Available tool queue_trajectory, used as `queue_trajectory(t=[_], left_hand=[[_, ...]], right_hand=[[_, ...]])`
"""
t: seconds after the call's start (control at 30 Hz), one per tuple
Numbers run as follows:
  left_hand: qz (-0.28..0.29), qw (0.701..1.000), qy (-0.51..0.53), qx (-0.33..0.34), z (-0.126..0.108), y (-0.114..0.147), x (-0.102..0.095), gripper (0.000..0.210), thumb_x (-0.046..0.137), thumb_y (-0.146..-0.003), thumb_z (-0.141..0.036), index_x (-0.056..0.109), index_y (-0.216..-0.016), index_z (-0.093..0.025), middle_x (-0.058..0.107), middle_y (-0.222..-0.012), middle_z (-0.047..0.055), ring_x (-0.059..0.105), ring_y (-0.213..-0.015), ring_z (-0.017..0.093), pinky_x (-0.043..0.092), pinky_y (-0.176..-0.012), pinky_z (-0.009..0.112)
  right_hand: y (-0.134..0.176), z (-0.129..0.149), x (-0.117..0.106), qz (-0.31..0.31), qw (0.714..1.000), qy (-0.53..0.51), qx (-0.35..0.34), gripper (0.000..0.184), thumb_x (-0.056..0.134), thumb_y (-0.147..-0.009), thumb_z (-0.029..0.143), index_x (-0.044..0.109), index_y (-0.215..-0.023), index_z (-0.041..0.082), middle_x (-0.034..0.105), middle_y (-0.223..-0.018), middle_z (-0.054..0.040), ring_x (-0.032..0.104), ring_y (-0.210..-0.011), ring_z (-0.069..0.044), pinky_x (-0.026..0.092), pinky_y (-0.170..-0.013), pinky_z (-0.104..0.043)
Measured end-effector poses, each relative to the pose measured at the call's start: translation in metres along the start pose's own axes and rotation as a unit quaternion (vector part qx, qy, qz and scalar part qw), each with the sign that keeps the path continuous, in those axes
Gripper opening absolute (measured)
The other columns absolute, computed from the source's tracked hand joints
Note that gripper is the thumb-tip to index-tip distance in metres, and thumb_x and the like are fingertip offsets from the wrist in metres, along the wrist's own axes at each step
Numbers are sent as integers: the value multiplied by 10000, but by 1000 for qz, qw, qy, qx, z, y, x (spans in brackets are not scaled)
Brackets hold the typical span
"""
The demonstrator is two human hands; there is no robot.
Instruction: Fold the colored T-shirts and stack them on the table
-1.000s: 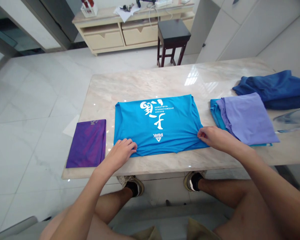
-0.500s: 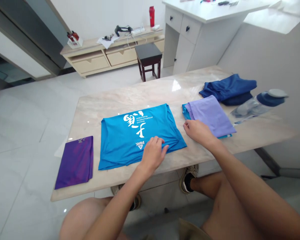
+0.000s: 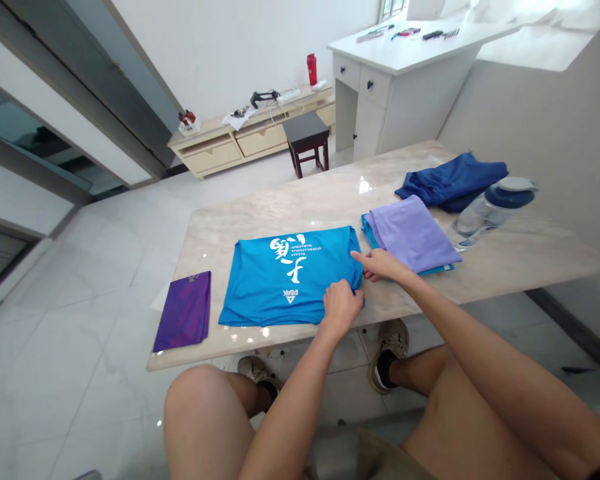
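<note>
From my feed, I see the blue shirt (image 3: 260, 280) flat on the bench (image 3: 330, 193), mid-frame. My left hand (image 3: 342, 304) curls over its lower-right corner; my right hand (image 3: 381, 265), fingers bent, is at its right edge. I cannot tell whether either grips fabric. Purple cloth (image 3: 184, 312) lies left of centre.

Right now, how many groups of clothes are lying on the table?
4: purple cloth at the table's left end, the printed blue shirt to its right, a lavender-topped stack farther right, and dark blue cloth behind that stack. Folds may hide more pieces.
</note>
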State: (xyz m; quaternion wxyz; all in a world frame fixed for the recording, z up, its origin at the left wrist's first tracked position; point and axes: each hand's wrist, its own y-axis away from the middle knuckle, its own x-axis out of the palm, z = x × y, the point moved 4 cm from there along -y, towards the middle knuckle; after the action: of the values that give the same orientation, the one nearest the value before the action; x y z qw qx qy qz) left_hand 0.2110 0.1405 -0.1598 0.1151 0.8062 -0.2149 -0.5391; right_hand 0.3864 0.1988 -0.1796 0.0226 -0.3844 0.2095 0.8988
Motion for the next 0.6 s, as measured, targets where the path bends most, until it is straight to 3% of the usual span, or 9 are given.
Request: queue_trajectory(t=[0.1, 0.2, 0.3, 0.43, 0.53, 0.6], left_hand=[[23, 998, 64, 13, 4, 29, 10, 212, 681, -1015, -314, 812, -1089, -166, 857, -1191, 217, 807, -1178, 364, 586, -968, 396], [26, 992, 118, 32, 13, 52, 18, 90, 686, -978, -289, 735, -974, -214, 850, -1092, 153, 787, -1090, 331, 568, -923, 377], [8, 983, 178, 35, 34, 63, 14, 72, 666, -962, -198, 631, -909, -232, 801, -1009, 73, 730, -1001, 250, 547, -909, 331], [-28, 957, 288, -20, 80, 64, -13, 161, 589, -925, -75, 600, -941, -235, 754, -995, 23, 693, -949, 191, 550, -853, 273], [-61, 928, 364, -53, 116, 64, -43, 264, 517, -916, -47, 662, -1037, -231, 778, -1045, 26, 718, -1004, 200, 580, -873, 278], [-78, 911, 402, -59, 138, 65, -62, 271, 519, -949, -82, 699, -1091, -226, 804, -1075, 35, 728, -1056, 220, 598, -917, 302]], right_hand=[[-3, -14, 8, 9, 992, -74, 100, 531, 759, -995, 659, 652, -692, 237, 699, -673, -127, 749, -659, -329, 581, -626, -394], [-2, -18, 14, -81, 987, -92, 107, 393, 831, -910, 501, 616, -689, 256, 584, -587, -48, 708, -701, -306, 535, -620, -353], [4, -9, 25, -131, 982, -115, 69, 289, 750, -912, 414, 606, -717, 257, 565, -596, -15, 690, -735, -264, 529, -624, -309], [13, 30, 30, -138, 975, -175, -12, 321, 682, -951, 528, 673, -809, 240, 695, -714, -40, 736, -774, -272, 602, -645, -323], [13, 77, 19, -191, 959, -179, -110, 349, 695, -932, 562, 719, -816, 233, 803, -950, -105, 780, -1030, -334, 659, -846, -378], [9, 112, 18, -210, 946, -178, -170, 313, 715, -908, 528, 760, -839, 226, 827, -1124, -129, 751, -1198, -347, 633, -1001, -400]])
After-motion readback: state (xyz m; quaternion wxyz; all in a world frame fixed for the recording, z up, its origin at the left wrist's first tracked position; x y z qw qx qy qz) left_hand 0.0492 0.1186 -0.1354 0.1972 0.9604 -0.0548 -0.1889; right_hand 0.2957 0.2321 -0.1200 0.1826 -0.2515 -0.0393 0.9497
